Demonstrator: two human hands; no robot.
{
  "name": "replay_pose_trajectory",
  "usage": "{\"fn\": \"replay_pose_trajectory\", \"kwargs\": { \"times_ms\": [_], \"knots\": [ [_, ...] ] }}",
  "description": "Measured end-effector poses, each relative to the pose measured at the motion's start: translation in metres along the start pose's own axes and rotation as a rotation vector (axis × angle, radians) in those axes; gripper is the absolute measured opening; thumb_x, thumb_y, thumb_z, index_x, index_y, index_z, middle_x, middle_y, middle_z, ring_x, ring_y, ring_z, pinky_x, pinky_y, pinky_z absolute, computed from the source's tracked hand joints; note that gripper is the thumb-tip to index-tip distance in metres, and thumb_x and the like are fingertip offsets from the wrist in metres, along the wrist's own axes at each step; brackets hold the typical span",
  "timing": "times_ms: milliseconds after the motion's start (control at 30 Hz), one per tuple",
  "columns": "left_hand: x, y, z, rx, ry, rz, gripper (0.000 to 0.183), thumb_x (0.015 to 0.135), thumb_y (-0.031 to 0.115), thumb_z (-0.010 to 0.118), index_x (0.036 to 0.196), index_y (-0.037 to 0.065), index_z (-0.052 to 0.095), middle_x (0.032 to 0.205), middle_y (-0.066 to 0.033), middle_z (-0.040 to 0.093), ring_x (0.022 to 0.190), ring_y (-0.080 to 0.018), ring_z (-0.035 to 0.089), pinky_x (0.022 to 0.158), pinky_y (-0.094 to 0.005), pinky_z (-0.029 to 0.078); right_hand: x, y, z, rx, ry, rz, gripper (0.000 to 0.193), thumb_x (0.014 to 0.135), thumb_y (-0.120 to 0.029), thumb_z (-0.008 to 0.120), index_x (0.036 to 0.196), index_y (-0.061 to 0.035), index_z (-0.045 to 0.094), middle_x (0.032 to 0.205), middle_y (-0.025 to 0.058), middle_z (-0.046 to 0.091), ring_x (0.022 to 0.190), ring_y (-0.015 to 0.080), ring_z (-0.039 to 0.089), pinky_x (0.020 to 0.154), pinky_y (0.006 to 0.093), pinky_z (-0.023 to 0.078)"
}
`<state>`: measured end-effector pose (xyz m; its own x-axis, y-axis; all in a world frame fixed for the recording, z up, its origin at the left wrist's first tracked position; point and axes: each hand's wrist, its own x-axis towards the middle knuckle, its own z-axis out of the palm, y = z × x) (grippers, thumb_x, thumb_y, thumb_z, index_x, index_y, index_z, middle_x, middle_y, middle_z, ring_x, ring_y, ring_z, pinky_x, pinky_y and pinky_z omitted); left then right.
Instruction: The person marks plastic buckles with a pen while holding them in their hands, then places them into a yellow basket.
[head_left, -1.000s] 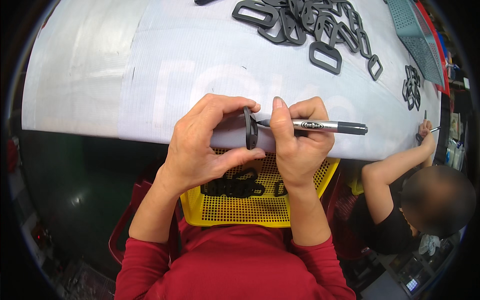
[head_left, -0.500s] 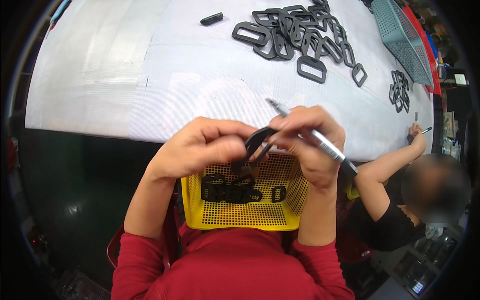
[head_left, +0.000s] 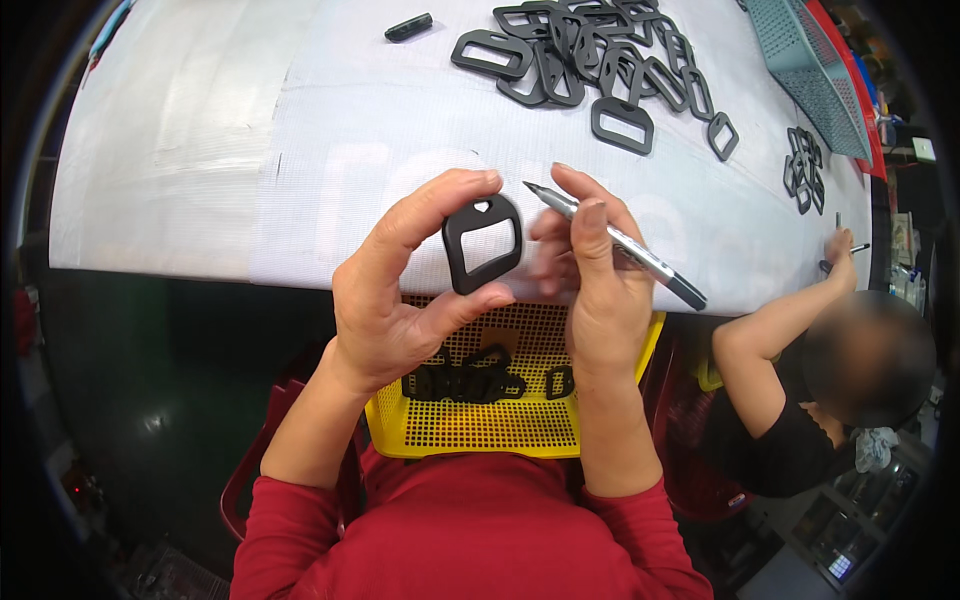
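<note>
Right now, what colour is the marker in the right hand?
Marker: silver-grey barrel, black at both ends. Best seen in the head view.

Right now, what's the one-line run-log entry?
left hand: black buckle, pinched | right hand: marker, tip clear of buckle | yellow basket: black pieces inside

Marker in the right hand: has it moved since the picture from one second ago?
Yes. The marker was nearly parallel to the near edge of the table; now it slants, its tip farther from that edge.
</note>
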<state>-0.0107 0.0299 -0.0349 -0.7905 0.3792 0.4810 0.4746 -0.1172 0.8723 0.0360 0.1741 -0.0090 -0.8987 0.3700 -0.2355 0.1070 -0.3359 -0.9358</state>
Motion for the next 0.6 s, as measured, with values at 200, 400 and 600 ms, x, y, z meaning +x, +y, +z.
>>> {"fn": "replay_pose_trajectory", "kwargs": {
  "times_ms": [200,400,600],
  "knots": [
    [-0.014,-0.007,-0.006,-0.012,-0.064,-0.157,0.057,0.068,0.011,0.075,0.114,0.0,0.043,0.112,-0.0145,0.056,0.103,-0.0211,0.057,0.087,-0.0302,0.048,0.002,0.002,-0.003,-0.236,0.119,-0.116,0.012,0.085,-0.013,0.06,0.084,-0.0026,0.054,0.061,-0.0007,0.052,0.049,0.0032,0.042,0.044,0.0163,0.03],
    [-0.013,-0.006,-0.007,-0.024,-0.069,-0.239,0.055,0.066,0.008,0.076,0.111,0.001,0.045,0.113,-0.0154,0.057,0.102,-0.0206,0.057,0.085,-0.0287,0.049,0.003,0.017,0.002,-0.362,0.131,-0.376,0.023,0.077,-0.006,0.067,0.065,-0.0054,0.047,0.054,-0.0042,0.048,0.049,-0.0006,0.039,0.043,0.017,0.029],
    [-0.013,-0.012,-0.007,-0.018,-0.062,-0.175,0.054,0.066,0.008,0.076,0.109,0.001,0.046,0.112,-0.0154,0.057,0.101,-0.0206,0.058,0.084,-0.0285,0.049,0.006,0.022,0.005,-0.41,0.117,-0.431,0.025,0.077,-0.004,0.066,0.064,-0.0057,0.045,0.052,-0.0048,0.046,0.048,-0.0007,0.038,0.041,0.0173,0.029]
  ]
}}
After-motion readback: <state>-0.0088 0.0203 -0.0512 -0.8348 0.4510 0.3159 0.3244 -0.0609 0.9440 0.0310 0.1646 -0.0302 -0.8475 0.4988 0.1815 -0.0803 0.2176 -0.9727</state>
